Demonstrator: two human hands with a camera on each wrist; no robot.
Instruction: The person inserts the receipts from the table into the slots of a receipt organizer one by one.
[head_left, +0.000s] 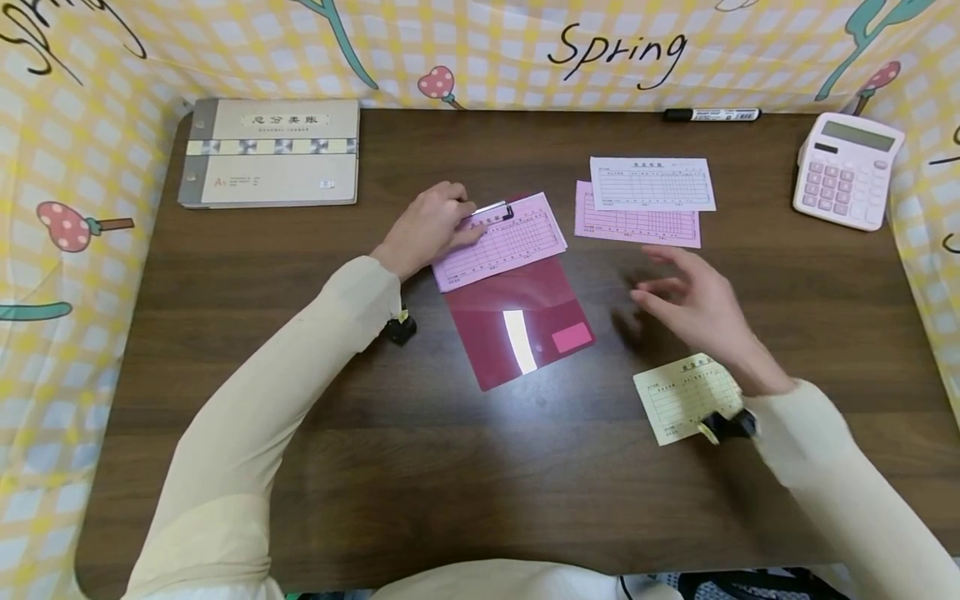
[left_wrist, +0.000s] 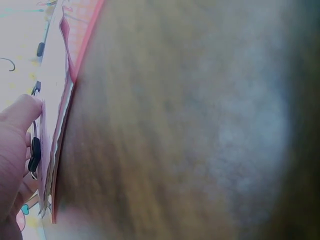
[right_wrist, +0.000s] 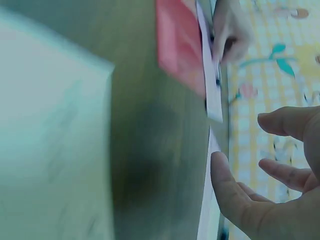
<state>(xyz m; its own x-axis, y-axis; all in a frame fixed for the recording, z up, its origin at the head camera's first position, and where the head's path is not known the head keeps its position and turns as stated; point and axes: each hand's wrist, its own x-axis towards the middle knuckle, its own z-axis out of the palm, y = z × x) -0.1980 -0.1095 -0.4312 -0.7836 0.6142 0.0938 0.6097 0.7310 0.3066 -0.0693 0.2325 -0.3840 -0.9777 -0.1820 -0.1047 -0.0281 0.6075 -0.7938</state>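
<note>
A maroon clip folder [head_left: 521, 308] lies slanted mid-table, its bottom part showing bare. Pink printed slips [head_left: 517, 237] cover its upper part, beneath a metal clip [head_left: 491, 213] with black ends. My left hand [head_left: 433, 229] grips the clip folder at the clip's left end, thumb on the top slip; part of the clip is hidden by the fingers. My right hand [head_left: 693, 304] hovers to the folder's right with fingers spread and loosely bent, holding nothing. Beyond it lie a white slip [head_left: 652, 183] and a pink slip [head_left: 637, 227], overlapping. A yellow slip [head_left: 682, 396] lies under the right wrist.
A grey ledger book [head_left: 273, 179] lies at the back left. A black marker [head_left: 712, 115] rests along the back edge, and a white calculator [head_left: 847, 171] stands at the back right. Yellow checked cloth [head_left: 495, 50] borders the back and both sides of the wooden table.
</note>
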